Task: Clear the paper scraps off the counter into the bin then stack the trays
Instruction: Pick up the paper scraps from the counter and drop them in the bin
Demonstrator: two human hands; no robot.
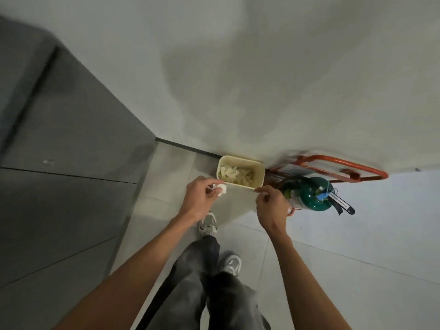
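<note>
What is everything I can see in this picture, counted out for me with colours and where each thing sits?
bin: one, cream, on the floor against the wall, ahead of the hands
paper scraps in the bin: a pile, whitish, count unclear
crumpled paper scrap: one, white, in the left hand, just short of the bin's near left corner
fire extinguisher: one, green, right of the bin
metal stand: one, orange, around and behind the extinguisher
cabinet front: dark grey, along the left
floor tiles: pale grey
shoes: two, grey-white
trousers: dark grey
left hand: pinching the scrap
right hand: fingers pinched near the bin's rim; whether they grip a small scrap is unclear
</note>
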